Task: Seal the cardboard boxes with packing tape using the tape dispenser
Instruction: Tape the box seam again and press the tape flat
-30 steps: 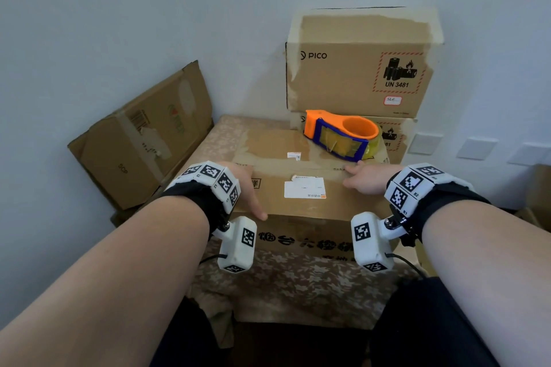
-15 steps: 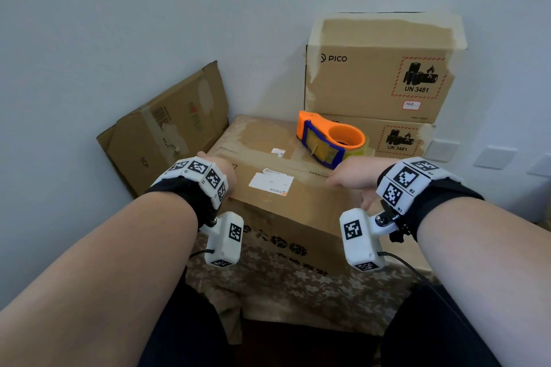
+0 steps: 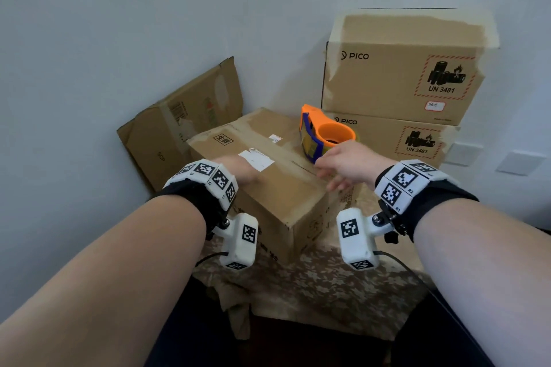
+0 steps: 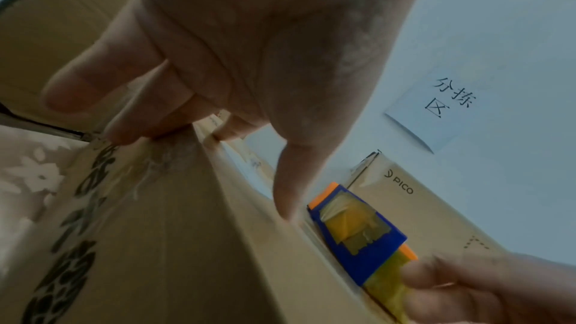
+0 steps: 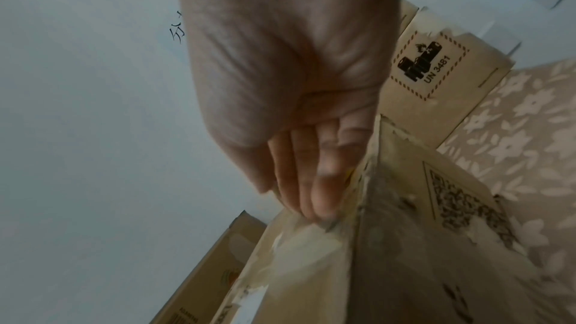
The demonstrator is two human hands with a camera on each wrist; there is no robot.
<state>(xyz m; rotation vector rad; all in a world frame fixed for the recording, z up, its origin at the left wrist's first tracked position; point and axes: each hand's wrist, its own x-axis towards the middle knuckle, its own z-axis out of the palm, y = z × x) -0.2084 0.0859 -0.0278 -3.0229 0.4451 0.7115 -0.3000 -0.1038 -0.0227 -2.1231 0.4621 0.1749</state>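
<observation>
Cardboard box (image 3: 268,185) sitting skewed at table centre, corner pointing toward 6 o'clock, likely being turned so top seam faces person. Tape dispenser (image 3: 325,135) riding on box top at 1 o'clock. Left hand (image 3: 238,170) pressing near-left edge, fingers loosely spread. Right hand (image 3: 343,164) bracing right edge, fingers straight together. Stacked boxes (image 3: 402,74) crowding 2 o'clock; open room at 6 o'clock.
</observation>
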